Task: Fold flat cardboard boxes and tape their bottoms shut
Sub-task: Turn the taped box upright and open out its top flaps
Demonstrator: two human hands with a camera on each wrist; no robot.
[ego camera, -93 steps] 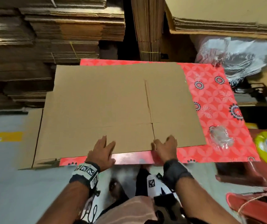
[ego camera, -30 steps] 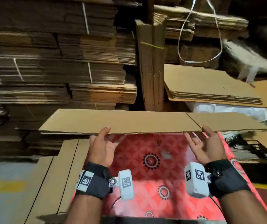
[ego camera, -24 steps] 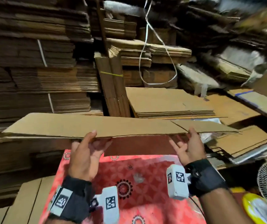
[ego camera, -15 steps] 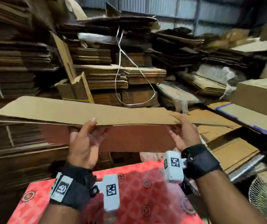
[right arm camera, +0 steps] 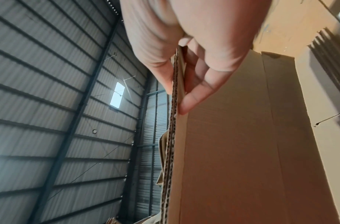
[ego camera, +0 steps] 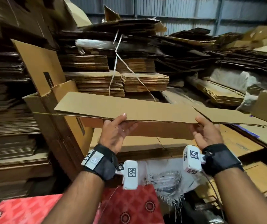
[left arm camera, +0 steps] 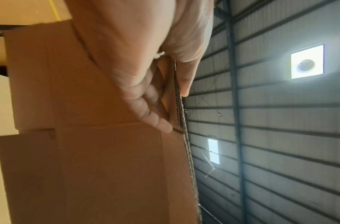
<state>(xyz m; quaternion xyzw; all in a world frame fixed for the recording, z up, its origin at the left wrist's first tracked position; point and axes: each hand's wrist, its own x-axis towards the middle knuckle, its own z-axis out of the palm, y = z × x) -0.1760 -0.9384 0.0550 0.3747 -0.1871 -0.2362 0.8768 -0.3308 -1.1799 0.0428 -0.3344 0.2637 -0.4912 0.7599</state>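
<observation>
Box (ego camera: 129, 109) blank held aloft, flat, pinched at its near edge by left hand (ego camera: 115, 133) and right hand (ego camera: 207, 133); opening, folding, taping all remain.

L fingers (ego camera: 130, 125) mostly under flat box (ego camera: 129, 109)

You hold the flat cardboard box (ego camera: 129, 109) up off the red patterned table (ego camera: 24, 210), your left hand (ego camera: 115, 134) pinching its near edge, thumb on top and fingers under. Your right hand (ego camera: 206, 131) grips the same edge further right, just beside a flap slit. Beyond your grip stand stacks of flattened cardboard (ego camera: 95, 83).
</observation>
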